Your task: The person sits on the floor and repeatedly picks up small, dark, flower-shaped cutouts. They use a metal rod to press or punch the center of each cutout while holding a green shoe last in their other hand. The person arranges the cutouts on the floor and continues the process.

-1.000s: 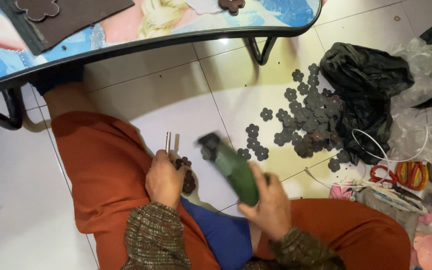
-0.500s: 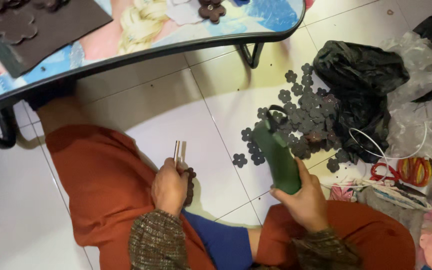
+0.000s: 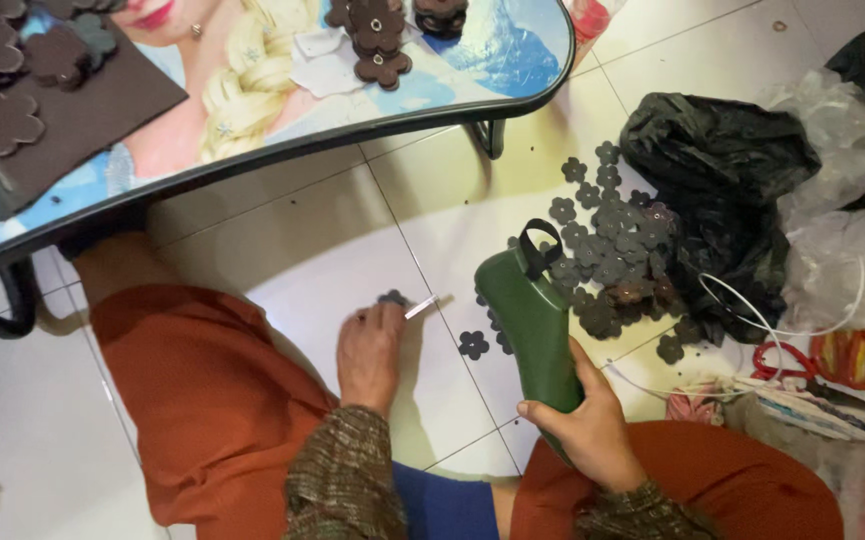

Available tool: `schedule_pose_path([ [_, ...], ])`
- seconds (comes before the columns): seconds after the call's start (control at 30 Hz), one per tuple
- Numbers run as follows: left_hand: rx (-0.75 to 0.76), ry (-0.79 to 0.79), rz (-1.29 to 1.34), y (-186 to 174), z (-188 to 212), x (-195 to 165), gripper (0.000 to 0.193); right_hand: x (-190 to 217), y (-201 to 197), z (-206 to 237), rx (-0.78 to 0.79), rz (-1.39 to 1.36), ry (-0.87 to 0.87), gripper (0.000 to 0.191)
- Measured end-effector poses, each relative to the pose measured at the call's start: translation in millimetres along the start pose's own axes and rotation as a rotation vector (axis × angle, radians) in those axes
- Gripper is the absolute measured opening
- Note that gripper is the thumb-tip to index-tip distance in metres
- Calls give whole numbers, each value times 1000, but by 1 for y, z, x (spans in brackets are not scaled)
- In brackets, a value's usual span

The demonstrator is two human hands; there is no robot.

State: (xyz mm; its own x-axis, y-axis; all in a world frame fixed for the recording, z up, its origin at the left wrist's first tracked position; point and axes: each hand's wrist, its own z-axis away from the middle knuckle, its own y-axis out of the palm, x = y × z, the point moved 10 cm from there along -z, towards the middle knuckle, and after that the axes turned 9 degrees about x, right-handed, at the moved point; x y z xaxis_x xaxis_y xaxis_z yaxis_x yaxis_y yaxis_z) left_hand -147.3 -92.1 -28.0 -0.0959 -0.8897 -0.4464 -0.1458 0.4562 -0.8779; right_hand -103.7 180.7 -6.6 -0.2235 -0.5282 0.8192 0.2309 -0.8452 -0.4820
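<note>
White floor tiles (image 3: 282,250): left hand (image 3: 370,352) now pinches metal tweezers (image 3: 420,306) down by the green shoe (image 3: 532,320), which right hand (image 3: 584,425) has swung toward the flower pile (image 3: 612,250).

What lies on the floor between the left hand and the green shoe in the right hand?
In the head view, between the left hand and the green shoe lie bare white tile and a few dark flower-shaped cutouts; thin metal tweezers stick out from the left hand.
</note>
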Motion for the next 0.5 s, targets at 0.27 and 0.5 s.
schedule_pose_path([
  [0.27, 321, -638, 330, 4, 61, 68, 28, -36, 9, -3, 42, -260, 229, 95],
  [0.5, 341, -729, 259, -19, 106, 73, 31, -56, 35, -4, 87, -519, 362, 57],
])
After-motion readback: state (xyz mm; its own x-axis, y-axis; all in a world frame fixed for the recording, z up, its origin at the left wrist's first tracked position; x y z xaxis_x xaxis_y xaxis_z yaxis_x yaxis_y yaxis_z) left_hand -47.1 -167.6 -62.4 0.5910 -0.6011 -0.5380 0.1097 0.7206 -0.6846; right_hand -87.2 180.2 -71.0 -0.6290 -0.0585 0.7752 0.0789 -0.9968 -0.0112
